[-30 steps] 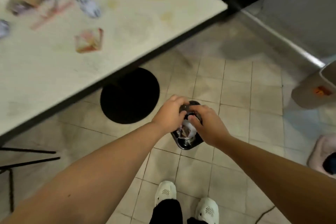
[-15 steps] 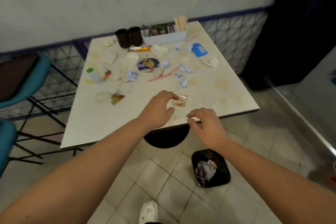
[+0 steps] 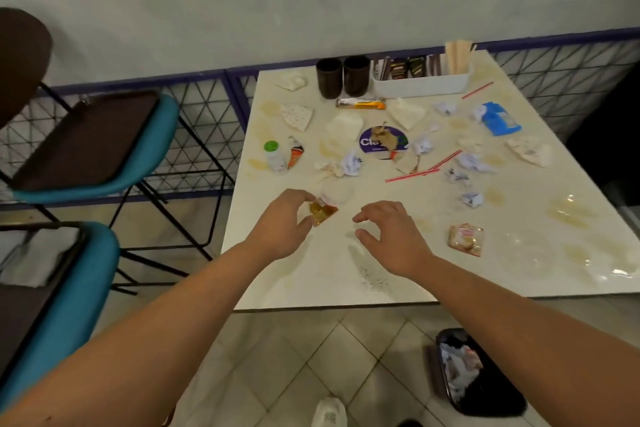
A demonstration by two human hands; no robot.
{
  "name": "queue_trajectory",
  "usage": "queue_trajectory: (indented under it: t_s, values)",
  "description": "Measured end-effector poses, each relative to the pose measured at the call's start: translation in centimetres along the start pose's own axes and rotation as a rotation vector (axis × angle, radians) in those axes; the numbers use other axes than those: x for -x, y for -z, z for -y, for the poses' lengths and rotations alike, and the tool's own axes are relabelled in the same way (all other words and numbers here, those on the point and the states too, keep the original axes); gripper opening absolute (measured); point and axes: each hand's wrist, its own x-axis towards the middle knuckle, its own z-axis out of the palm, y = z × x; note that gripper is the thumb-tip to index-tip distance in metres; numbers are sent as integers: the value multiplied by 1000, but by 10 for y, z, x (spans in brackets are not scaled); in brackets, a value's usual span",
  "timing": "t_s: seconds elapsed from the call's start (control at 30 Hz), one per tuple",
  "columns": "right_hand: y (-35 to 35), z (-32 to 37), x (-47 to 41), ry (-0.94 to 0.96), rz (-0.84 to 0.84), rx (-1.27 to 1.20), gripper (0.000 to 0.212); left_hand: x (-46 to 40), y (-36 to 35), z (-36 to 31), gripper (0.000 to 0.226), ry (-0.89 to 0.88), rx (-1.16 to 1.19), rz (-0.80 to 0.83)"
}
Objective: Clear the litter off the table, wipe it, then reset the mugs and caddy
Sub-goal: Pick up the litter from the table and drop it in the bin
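I'm seeing my left hand (image 3: 284, 222) pinching a gold-and-red wrapper (image 3: 322, 212) in its grip on the bench (image 3: 346, 274), near the front edge; my right hand (image 3: 389, 236) is hovering beside it, fingers loosely spread, holding nothing.

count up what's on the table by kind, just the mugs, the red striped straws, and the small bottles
Mugs: 2, side by side
Red striped straws: 3
Small bottles: 1
Total: 6
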Motion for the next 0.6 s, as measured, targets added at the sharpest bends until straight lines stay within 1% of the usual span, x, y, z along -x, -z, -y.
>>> queue_trajectory:
  t_s: [0.13,0.23,0.3,0.37,0.43,0.53,0.6]
  values:
    - [-14,-2,-32,1,68,-2,24,-31,-20,10,39,10,16,37]
    - [-14,-12,-61,22,95,23,25,-55,-39,14,41,-6,-33,76]
    - [-11,-20,-83,37,50,31,34,-68,-47,21,45,-28,-101,138]
    - [-7,-29,-106,37,-31,14,46,-79,-50,30,47,-90,-246,222]
    - [-3,-38,-129,27,-62,-8,54,-86,-50,39,43,-101,-304,258]
    - [-2,-45,-162,37,-45,31,61,-97,-48,47,32,-62,-214,213]
    - [-6,-43,-179,12,-12,54,70,-100,-46,50,34,-4,-111,192]
